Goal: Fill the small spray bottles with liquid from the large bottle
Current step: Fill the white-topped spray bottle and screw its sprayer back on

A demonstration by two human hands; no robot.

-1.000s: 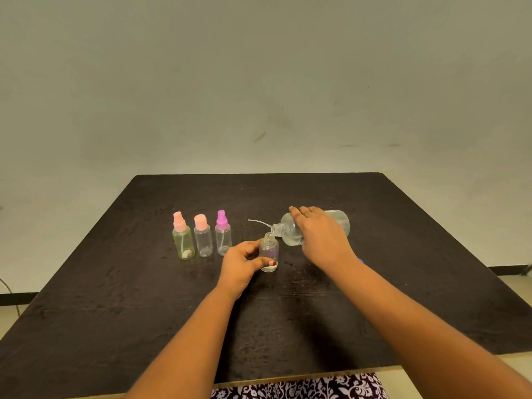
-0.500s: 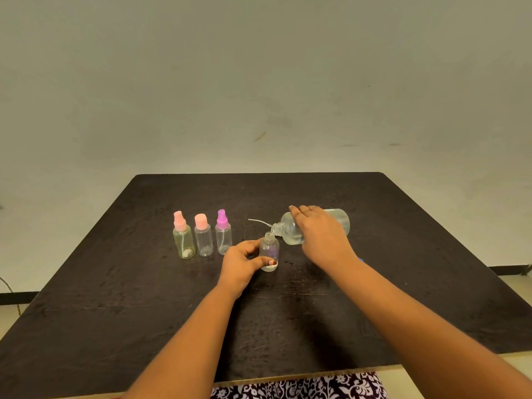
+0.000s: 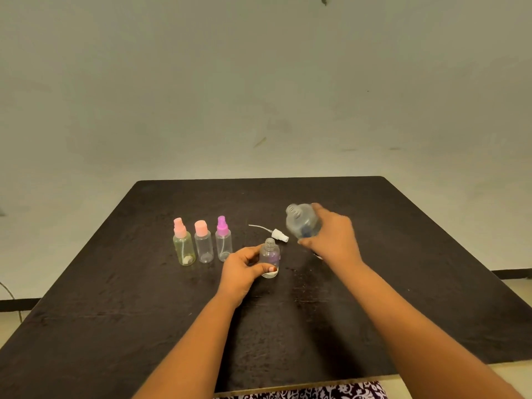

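My left hand (image 3: pixel 243 270) holds a small uncapped clear spray bottle (image 3: pixel 269 259) upright on the black table (image 3: pixel 115 312). Above and to its right, my right hand (image 3: pixel 335 239) grips the large clear bottle (image 3: pixel 302 223), which is blurred, lifted off the table, with its open neck pointing up and left. Between the two bottles a white spray cap with its dip tube (image 3: pixel 277 234) lies on the table. Three capped small bottles stand in a row at the left: a yellowish one with a pink cap (image 3: pixel 183 246), a clear one with a pink cap (image 3: pixel 203 242) and a purple-capped one (image 3: pixel 223 239).
A pale wall rises behind the table. Patterned cloth (image 3: pixel 316 393) shows at the near table edge. A thin cable (image 3: pixel 11 298) hangs at the far left beyond the table.
My right hand has swung the large bottle up and away from the small bottle's mouth, to the right. The white spray cap is now uncovered. My left hand has kept still.
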